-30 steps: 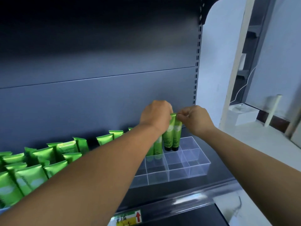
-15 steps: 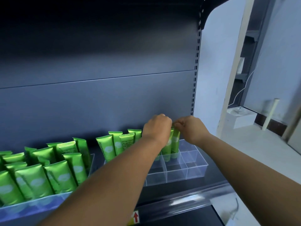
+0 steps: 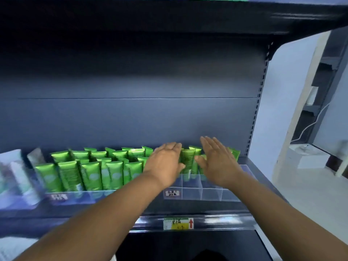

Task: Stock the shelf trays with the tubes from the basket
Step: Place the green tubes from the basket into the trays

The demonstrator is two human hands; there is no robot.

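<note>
Hands: our left hand [image 3: 165,162] and right hand [image 3: 216,161] hovered flat-fingered, holding nothing | Tubes: 2 green tubes [image 3: 190,161] upright between them, centre frame, in the clear divided tray [image 3: 211,193] | Risk: we judged a stray brush could topple them; basket unseen

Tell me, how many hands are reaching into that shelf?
2. The left hand and right hand, both open, flank the green tubes in the clear tray.
</note>
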